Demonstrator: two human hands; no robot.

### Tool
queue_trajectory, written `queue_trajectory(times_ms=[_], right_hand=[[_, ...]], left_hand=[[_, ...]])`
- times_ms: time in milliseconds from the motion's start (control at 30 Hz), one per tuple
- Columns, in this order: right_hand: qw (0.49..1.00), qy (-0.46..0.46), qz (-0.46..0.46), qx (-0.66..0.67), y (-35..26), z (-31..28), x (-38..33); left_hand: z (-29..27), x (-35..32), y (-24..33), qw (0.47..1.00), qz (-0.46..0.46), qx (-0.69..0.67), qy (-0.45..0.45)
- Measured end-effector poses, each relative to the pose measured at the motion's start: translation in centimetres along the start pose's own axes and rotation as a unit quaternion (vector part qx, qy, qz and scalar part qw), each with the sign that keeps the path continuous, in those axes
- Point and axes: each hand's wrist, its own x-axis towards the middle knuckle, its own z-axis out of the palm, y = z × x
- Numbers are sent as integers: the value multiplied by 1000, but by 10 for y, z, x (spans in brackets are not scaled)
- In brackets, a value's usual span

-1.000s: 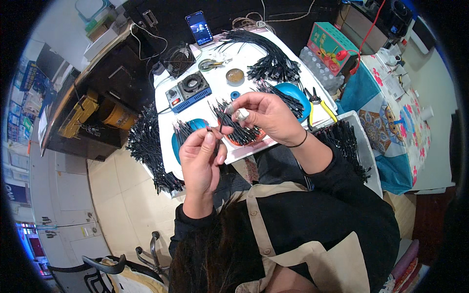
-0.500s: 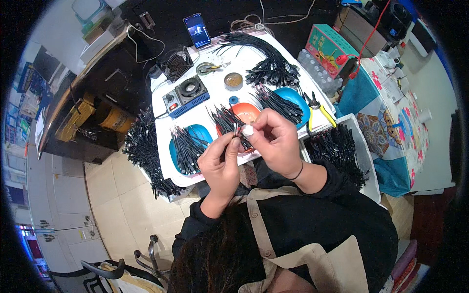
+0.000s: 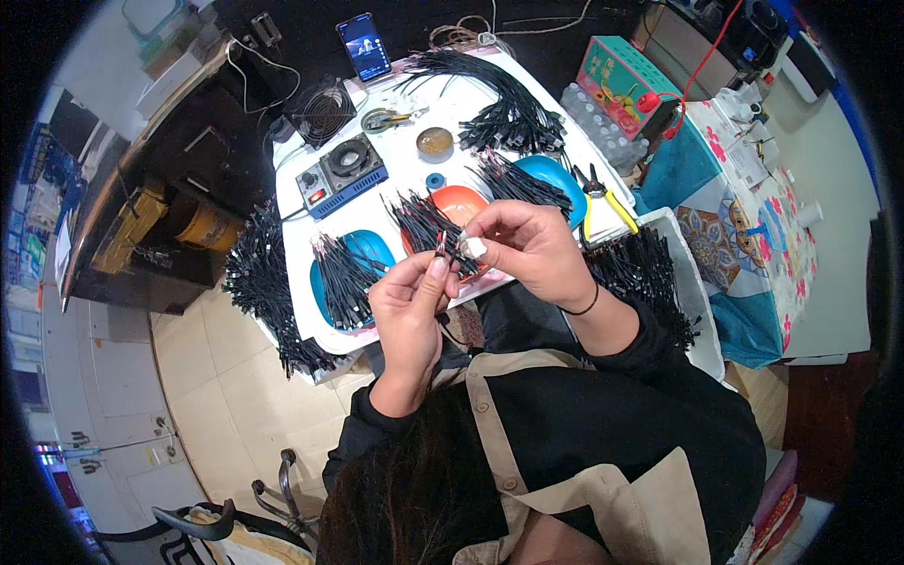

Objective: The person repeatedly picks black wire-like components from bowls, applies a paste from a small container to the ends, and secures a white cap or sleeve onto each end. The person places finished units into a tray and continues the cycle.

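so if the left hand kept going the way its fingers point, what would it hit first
Probably the orange bowl of black wires, just beyond the left hand; depth is unclear, so it may pass above.

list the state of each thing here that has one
left hand: shut on a thin wire piece
right hand: shut on the same wire piece
phone: screen lit
orange dish: holds black wires
yellow-handled pliers: lying on table, unheld

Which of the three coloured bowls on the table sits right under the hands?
The orange bowl, between the two blue ones. Both hands, left hand and right hand, meet just above its near edge.
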Motion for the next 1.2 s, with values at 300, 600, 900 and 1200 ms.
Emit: queue_trajectory(times_ms=[300, 600, 900, 1200], right_hand=[[999, 1, -30, -31, 6, 6, -2], [996, 33, -1, 79, 13, 13, -2], [994, 11, 17, 111, 16, 16, -1], [928, 14, 49, 370, 34, 32, -7]], left_hand=[[1, -4, -3, 998, 35, 34, -27], [0, -9, -5, 997, 55, 46, 15], [1, -12, -9, 991, 82, 104, 27], [-5, -10, -12, 999, 23, -32, 15]])
